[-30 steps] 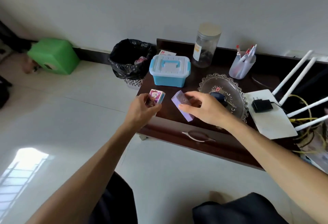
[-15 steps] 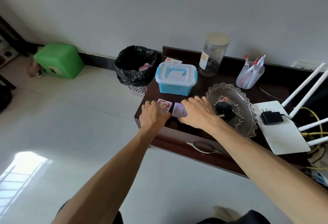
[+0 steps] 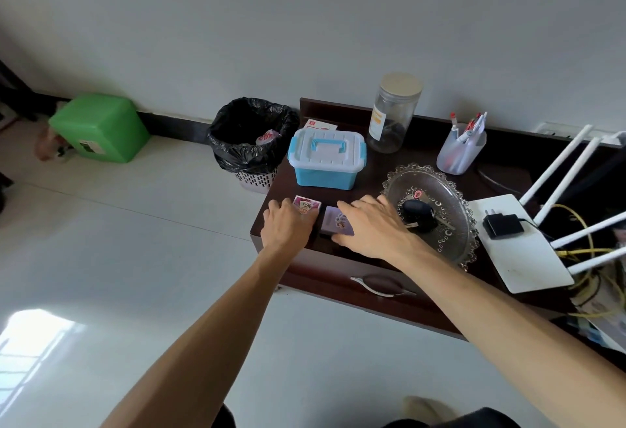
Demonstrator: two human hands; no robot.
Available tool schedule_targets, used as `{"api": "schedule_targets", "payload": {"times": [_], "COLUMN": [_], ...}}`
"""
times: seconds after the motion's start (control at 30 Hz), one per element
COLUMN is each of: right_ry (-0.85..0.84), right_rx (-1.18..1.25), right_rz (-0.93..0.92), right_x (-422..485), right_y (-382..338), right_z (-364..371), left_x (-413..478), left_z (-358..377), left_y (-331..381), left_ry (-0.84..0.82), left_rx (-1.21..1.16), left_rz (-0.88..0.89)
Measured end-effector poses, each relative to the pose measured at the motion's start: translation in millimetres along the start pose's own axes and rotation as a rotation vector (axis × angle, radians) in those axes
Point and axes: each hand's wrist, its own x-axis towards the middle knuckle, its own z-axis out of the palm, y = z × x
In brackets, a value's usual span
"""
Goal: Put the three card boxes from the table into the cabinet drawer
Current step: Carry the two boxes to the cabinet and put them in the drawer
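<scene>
The left hand lies flat on the dark table, near its left front corner. A pink card box lies under its fingertips; the far half of the box shows beyond them. The fingers press down on it and are not curled around it, so I cannot tell if they grip it.

Just to the right, a purple card box lies flat on the table, a narrow gap apart from the pink one. The right hand covers its right side, with the fingers spread over the top and the thumb at the near edge. Whether this is a real grasp I cannot tell. Both boxes have a printed picture on top, too small to read.

Below the right wrist, the drawer is closed; its front is dark wood with a curved metal handle.

Behind the fingers stands a blue plastic bin with a white lid. To the right of the right hand is a round glass dish with a beaded rim.
</scene>
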Motion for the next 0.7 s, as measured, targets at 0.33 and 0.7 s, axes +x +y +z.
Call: {"api": "schedule_targets", "payload": {"times": [0.33, 0.7], "right_ry": [0.049, 0.071], "right_rx": [0.957, 0.242], "right_rz": [0.303, 0.2], "right_x": [-148, -133], "right_y": [13, 20], "right_z": [52, 152], "left_x": [7, 37], "left_z": [-22, 0], "left_y": [-86, -130], "left_ry": [0.044, -0.13], "left_rx": [-0.522, -0.583], "left_rz": [-0.163, -0.052]}}
